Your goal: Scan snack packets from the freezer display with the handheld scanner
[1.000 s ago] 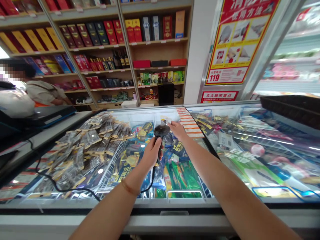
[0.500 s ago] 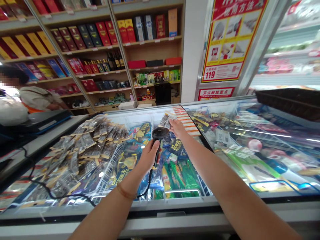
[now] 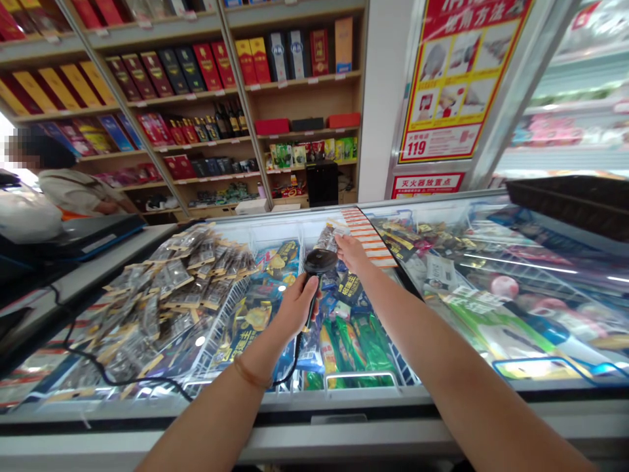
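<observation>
My left hand (image 3: 301, 305) is closed around the handle of a black barcode scanner (image 3: 320, 261), its cable running down past my wrist and off to the left. Just beyond the scanner head, my right hand (image 3: 350, 252) pinches a small clear packet (image 3: 328, 237) with dark contents. The scanner's head partly covers the packet's lower part. To the left, a heap of similar small packets (image 3: 187, 262) lies on the glass top of a chest freezer (image 3: 275, 413). Under the hands, blue and green bags (image 3: 361, 337) show inside the freezer.
A black device (image 3: 93, 236) stands on the counter at left, with a person (image 3: 81, 190) behind it. A dark plastic tray (image 3: 565, 203) rests at the right. An orange-striped sheet of labels (image 3: 368, 237) lies beyond my right hand. Shelves of boxes (image 3: 206, 65) line the back.
Both hands, the scanner and the packet sit slightly further right in the picture, as does the background. The scanner head overlaps more of the packet. Both grips are unchanged.
</observation>
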{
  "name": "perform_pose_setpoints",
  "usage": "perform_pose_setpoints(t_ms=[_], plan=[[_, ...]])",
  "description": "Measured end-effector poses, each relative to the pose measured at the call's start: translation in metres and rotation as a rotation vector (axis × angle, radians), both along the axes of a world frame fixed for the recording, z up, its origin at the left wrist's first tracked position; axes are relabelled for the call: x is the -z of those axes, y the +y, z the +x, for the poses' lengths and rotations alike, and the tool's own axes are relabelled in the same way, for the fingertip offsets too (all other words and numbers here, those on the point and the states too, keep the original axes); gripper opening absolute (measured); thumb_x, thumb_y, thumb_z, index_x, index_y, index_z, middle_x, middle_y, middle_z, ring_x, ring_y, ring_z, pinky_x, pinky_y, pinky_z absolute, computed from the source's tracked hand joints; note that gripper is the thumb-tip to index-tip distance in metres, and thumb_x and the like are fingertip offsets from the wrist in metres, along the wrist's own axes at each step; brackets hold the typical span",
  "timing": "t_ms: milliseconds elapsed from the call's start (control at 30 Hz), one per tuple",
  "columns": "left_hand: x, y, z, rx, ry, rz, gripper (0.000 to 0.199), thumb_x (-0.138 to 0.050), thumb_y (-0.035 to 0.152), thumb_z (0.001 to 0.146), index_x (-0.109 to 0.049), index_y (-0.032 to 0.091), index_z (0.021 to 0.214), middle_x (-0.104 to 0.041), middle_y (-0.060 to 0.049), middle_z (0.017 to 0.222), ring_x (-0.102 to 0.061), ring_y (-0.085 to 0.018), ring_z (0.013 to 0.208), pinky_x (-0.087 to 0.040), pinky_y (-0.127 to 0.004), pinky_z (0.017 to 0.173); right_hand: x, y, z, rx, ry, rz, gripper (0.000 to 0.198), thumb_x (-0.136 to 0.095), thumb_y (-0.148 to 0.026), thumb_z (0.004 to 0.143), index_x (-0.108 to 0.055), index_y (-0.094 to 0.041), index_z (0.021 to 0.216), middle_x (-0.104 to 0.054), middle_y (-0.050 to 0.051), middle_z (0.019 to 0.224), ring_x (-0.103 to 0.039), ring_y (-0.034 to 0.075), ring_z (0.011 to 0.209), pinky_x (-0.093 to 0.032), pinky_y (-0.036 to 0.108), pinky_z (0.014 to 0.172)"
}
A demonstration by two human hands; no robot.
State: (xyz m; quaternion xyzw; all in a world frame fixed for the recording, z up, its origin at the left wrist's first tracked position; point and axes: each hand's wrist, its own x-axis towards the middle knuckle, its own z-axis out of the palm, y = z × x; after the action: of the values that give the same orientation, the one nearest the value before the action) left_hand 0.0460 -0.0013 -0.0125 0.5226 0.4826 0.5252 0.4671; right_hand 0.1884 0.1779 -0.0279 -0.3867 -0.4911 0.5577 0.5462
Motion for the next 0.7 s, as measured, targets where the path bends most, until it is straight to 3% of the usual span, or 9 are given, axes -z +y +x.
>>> perform_pose_setpoints(t_ms=[133,267,367,467,600,700], plan=[[0.002,0.001,-0.001,-0.007,0.000,0.006,0.062,-0.069,0.082,0.076,-0.053,0.022,0.085,-0.061,0.003,0.072,-0.050,-0.008,0.043,-0.039,-0.023,0.037,0.004,0.004,0.001,-0.027,0.068,-0.058,0.039,-0.076,-0.055,0.078,-0.056,-0.023,0.084,-0.064,-0.003,0.069,-0.062,0.013,0.065,-0.052,0.026,0.067],[-0.006,0.005,-0.005,-0.095,-0.038,0.022,0.061,-0.073,0.078,0.075,-0.053,0.022,0.088,-0.061,0.003,0.072,-0.050,-0.009,0.043,-0.038,-0.023,0.037,0.009,0.007,0.002,0.115,-0.180,0.107,0.036,-0.068,-0.056,0.080,-0.059,-0.022,0.079,-0.059,-0.002,0.065,-0.059,0.017,0.067,-0.048,0.027,0.065],[-0.022,0.005,-0.015,-0.255,-0.157,0.021,0.059,-0.070,0.078,0.078,-0.053,0.022,0.092,-0.061,0.004,0.070,-0.051,-0.009,0.043,-0.038,-0.023,0.039,0.010,0.007,0.004,0.282,-0.368,0.230,0.033,-0.062,-0.054,0.081,-0.059,-0.022,0.076,-0.059,0.000,0.065,-0.061,0.021,0.074,-0.047,0.029,0.068],[-0.044,0.000,-0.032,-0.385,-0.274,0.042,0.058,-0.066,0.076,0.082,-0.054,0.021,0.096,-0.061,0.003,0.071,-0.050,-0.009,0.041,-0.036,-0.023,0.038,0.009,0.004,0.007,0.366,-0.465,0.249,0.033,-0.059,-0.054,0.083,-0.056,-0.023,0.071,-0.060,0.001,0.064,-0.061,0.022,0.076,-0.045,0.030,0.070],[-0.069,-0.017,-0.069,-0.451,-0.348,0.051,0.057,-0.067,0.075,0.083,-0.054,0.021,0.094,-0.061,0.004,0.069,-0.049,-0.008,0.040,-0.037,-0.023,0.037,0.003,-0.004,-0.001,0.328,-0.533,0.191,0.035,-0.068,-0.052,0.081,-0.055,-0.024,0.064,-0.057,0.000,0.057,-0.060,0.021,0.068,-0.044,0.029,0.066],[-0.083,-0.035,-0.102,-0.506,-0.377,0.052,0.055,-0.067,0.074,0.085,-0.055,0.021,0.094,-0.060,0.004,0.067,-0.049,-0.008,0.039,-0.037,-0.022,0.037,-0.004,-0.020,-0.026,0.275,-0.461,0.113,0.036,-0.073,-0.048,0.081,-0.056,-0.022,0.063,-0.052,-0.003,0.052,-0.053,0.016,0.056,-0.042,0.027,0.059]])
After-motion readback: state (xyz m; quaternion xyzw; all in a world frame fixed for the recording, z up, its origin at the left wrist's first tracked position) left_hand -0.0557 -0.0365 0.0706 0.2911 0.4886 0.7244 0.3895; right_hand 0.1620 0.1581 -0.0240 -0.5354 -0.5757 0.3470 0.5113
